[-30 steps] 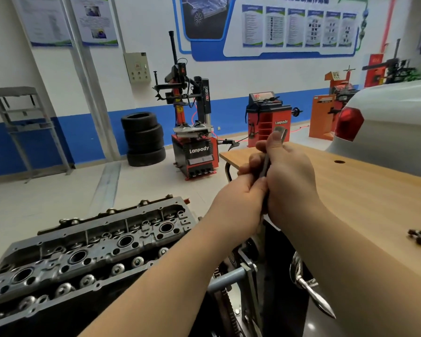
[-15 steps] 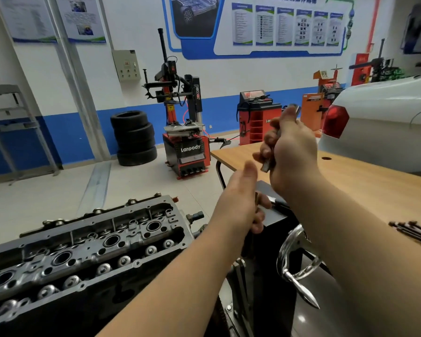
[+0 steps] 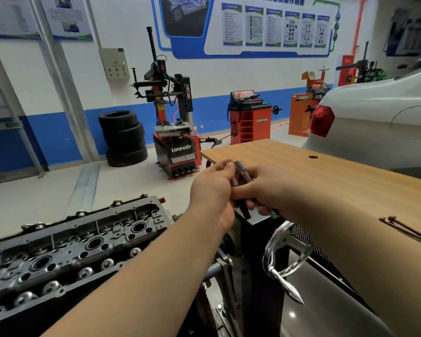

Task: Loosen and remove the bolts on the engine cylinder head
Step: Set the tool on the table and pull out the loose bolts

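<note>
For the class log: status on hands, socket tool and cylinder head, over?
Both hands, left and right, gripping socket tool above bench. Cylinder head untouched, lower left. Nothing in the way.

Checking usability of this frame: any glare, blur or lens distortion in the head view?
Head view: even indoor light; wide-angle bending at the edges; bright glare on the chrome handwheel; socket between both hands slightly soft; cylinder head sharp enough.

Cylinder head lies left of both hands; table right, bolts on it; tyres behind.
</note>
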The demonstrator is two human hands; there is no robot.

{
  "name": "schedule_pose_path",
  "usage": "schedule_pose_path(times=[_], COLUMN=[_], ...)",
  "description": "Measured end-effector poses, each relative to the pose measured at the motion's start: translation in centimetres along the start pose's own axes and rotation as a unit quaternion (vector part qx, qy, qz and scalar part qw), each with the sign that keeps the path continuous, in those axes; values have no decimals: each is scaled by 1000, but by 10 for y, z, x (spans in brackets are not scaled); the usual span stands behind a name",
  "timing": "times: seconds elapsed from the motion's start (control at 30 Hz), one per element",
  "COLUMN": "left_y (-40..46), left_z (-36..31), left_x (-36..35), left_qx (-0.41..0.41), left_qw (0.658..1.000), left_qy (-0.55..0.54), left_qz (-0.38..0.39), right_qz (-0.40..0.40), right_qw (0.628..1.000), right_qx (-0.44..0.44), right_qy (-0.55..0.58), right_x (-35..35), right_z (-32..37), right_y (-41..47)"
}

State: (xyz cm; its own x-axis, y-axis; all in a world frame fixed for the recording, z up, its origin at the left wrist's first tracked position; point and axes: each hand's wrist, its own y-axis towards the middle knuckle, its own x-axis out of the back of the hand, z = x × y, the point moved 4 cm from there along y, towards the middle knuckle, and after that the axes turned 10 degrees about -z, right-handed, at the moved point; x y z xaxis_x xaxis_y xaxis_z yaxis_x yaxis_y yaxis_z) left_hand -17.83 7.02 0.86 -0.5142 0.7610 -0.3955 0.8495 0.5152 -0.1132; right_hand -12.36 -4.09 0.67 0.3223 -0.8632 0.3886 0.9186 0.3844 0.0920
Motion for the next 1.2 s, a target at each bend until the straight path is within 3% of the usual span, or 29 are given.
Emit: schedule_pose_path(times=[0.03, 0.1, 0.2, 0.23, 0.3, 0.43, 0.5, 0.57, 0.7, 0.77, 0.93, 1.0, 1.07, 1.2], left_y=[2, 10, 39, 50, 74, 109, 118, 122, 136, 144, 126, 97, 58, -10], left_z=[1, -4, -18, -20, -11, 45, 70, 90, 108, 106, 77, 71, 83, 151], left_x=[-5, -22, -43, -49, -60, -78, -87, -95, -104, -110, -153, -180, -205, -250], left_qx=[-57, -184, -262, -297, -364, -360, -357, -370, -411, -428, -493, -593, -656, -626], left_qw=[995, 952, 885, 841, 702, 455, 380, 333, 287, 284, 369, 348, 336, 312], left_qy=[77, 239, 372, 439, 594, 778, 809, 817, 810, 800, 728, 662, 582, 535], left_qz=[5, 46, 100, 112, 147, 242, 271, 292, 304, 310, 301, 299, 343, 474], right_qz=[0, 1, -46, -63, -100, -168, -194, -226, -249, -250, -252, -257, -263, -299], right_qw=[1000, 998, 998, 997, 994, 975, 967, 955, 930, 921, 921, 921, 917, 906], right_qx=[-8, -33, -38, -37, -44, -82, -115, -147, -189, -210, -253, -258, -260, -249], right_qy=[13, 48, 33, 25, -12, -117, -118, -123, -193, -213, -158, -140, -149, -169], right_x=[5, 24, 72, 89, 120, 165, 185, 204, 231, 239, 259, 266, 278, 307], right_z=[-1, -4, -15, -20, -36, -83, -112, -144, -201, -220, -238, -235, -229, -219], right_y=[0, 0, -1, -3, -9, -22, -28, -37, -59, -68, -78, -79, -81, -93])
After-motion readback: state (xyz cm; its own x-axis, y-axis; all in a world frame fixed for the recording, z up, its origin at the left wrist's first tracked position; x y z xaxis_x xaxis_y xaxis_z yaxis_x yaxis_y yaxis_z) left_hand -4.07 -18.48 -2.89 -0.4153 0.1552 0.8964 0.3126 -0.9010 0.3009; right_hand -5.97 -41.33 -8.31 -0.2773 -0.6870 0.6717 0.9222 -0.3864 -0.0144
